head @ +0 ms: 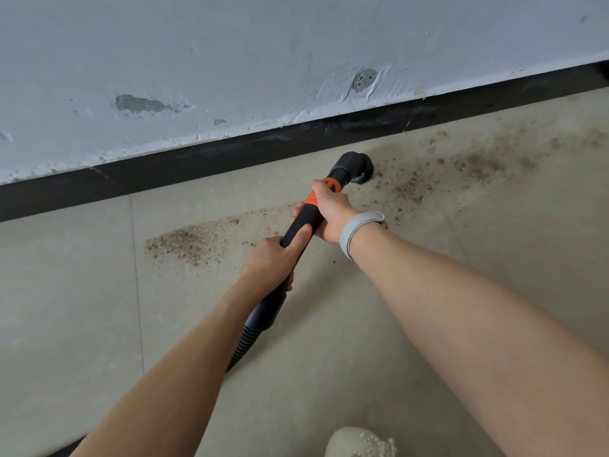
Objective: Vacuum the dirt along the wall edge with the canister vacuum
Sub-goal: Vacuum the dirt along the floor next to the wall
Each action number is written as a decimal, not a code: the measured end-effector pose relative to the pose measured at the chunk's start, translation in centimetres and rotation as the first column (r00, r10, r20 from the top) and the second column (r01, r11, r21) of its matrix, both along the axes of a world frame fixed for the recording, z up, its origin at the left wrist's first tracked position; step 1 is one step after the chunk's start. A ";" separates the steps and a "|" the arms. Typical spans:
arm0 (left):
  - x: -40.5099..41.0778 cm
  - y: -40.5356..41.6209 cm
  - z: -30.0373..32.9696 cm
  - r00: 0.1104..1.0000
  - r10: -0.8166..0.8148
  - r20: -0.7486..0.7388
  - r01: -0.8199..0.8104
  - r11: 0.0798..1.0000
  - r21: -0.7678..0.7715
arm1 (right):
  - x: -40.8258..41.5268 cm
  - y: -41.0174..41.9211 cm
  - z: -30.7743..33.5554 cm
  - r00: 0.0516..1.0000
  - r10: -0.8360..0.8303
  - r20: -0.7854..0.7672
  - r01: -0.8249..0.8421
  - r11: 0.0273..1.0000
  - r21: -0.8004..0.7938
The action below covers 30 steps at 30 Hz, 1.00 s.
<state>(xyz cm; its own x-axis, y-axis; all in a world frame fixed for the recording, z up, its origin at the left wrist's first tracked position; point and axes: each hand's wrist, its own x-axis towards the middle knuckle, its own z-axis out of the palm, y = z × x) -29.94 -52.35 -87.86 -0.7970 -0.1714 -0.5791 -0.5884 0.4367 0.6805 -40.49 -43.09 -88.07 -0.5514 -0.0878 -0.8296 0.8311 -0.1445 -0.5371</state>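
**Both hands on the vacuum wand, brush head down in the dirt by the wall**

The right hand (331, 212) wraps the upper part of the black plastic vacuum wand (301, 222), its fingers curled round the tube just below the orange collar (311, 197) and its thumb lying toward the orange ring nearer the head; a pale grey wristband (357, 230) sits on that wrist. The left hand (273, 262) grips the same wand lower down, thumb laid along the top of the tube and fingers closed underneath; the two hands sit just apart, one behind the other along the shaft. Below the left hand the wand widens into a black cuff and runs into a ribbed black flexible hose (242, 344), which passes behind the left forearm; the canister itself is out of view.

At the far end the round black brush head (361, 166) rests on the beige tiled floor (82, 308), near the black skirting strip (204, 159) and at the inner edge of a patch of brown gritty dirt (474, 163) that spreads away to the right along the wall; a second patch of the same grit (188, 240) lies to the left of the hands, with loose specks trailing between the two. Above the skirting rises a scuffed pale grey painted wall (230, 54) with chipped spots; the toe of a light beaded shoe (361, 443) shows at the bottom edge.
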 end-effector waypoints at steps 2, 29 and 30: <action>-1.2 0.7 -0.1 1.000 -0.006 -0.015 0.006 1.000 -0.010 | -1.1 0.8 0.1 1.000 -0.017 -0.006 0.017 1.000 0.001; -4.5 -2.5 0.4 0.930 -0.367 0.027 0.289 0.683 -0.671 | -1.2 -0.8 -2.0 0.953 -0.292 0.082 0.295 0.828 -0.478; -3.9 -3.3 0.6 0.932 -0.360 0.027 0.281 0.677 -0.680 | -0.7 -1.6 -1.8 0.954 -0.285 0.096 0.295 0.826 -0.481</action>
